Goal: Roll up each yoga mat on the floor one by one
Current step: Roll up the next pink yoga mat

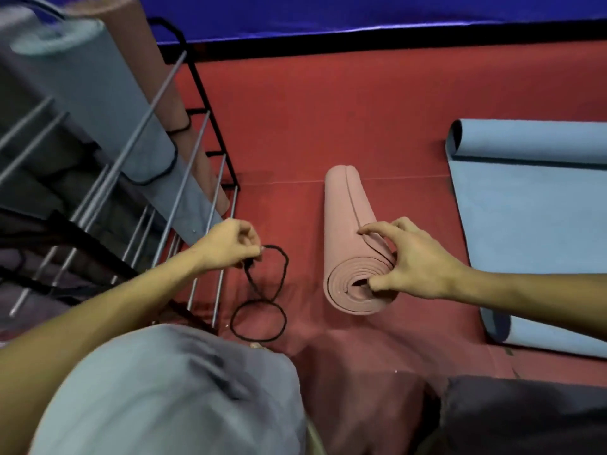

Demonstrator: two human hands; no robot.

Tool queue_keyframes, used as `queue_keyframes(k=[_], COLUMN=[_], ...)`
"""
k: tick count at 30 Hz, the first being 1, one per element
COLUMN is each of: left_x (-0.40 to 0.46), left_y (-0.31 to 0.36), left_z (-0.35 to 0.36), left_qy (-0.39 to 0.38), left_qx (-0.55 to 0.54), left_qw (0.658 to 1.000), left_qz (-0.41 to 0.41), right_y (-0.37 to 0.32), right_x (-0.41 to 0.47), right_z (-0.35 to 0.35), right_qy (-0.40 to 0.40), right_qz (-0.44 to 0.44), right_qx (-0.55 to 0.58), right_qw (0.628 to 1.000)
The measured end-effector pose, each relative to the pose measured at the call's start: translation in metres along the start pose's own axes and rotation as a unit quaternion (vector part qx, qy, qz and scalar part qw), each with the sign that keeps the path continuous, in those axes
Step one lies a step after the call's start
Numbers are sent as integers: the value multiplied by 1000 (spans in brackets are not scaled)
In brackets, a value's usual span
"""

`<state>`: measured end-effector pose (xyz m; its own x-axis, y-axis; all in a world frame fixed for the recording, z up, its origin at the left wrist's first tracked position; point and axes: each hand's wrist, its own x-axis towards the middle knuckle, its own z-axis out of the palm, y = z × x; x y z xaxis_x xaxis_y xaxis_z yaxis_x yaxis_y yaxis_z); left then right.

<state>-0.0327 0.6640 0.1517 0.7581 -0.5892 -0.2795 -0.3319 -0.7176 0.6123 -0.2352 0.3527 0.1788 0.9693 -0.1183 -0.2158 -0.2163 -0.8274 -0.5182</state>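
Right hand (417, 261) is clamped on the near end of the rolled pink yoga mat (348, 231), thumb tucked at the spiral core, fingers curled over the top edge. The roll's long axis runs 12 to 6 on the red floor (295, 126). Left hand (230, 246) pinches a black elastic strap (262, 290) at about 9 o'clock from that end, near but not touching. I'd guess the strap goes over this near end. The blue yoga mat (532, 231) at 3 o'clock lies mostly flat.

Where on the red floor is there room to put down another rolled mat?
Bare floor lies beyond the pink mat, toward the blue wall pad. It is crowded by the rack, the black cord and the blue mat.
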Motion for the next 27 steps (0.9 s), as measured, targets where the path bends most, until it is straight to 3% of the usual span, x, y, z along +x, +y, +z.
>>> queue_keyframes(k=[3, 7, 12, 15, 22, 27], left_x=[-5, -21, -57, -77, -71, -58], left_y=[66, 161, 242, 256, 240, 233], left_z=[-39, -68, -66, -55, -57, -72], left_qy=[15, 45, 43, -7, 80, 108], left_qx=[23, 47, 79, 87, 100, 96], left_qw=[996, 983, 959, 941, 920, 911], left_qz=[84, 172, 270, 327, 371, 385], right_y=[-15, -39, -64, -73, -84, -97], right_x=[-10, -35, -81, -98, -62, -39], right_z=[-21, -57, -101, -119, -157, -159], right_qy=[-32, -17, 24, 51, 118, 78], right_qz=[-2, -3, 35, 34, 26, 4], right_qx=[-57, -75, 37, 91, 76, 120], right_qw=[998, 997, 998, 994, 990, 990])
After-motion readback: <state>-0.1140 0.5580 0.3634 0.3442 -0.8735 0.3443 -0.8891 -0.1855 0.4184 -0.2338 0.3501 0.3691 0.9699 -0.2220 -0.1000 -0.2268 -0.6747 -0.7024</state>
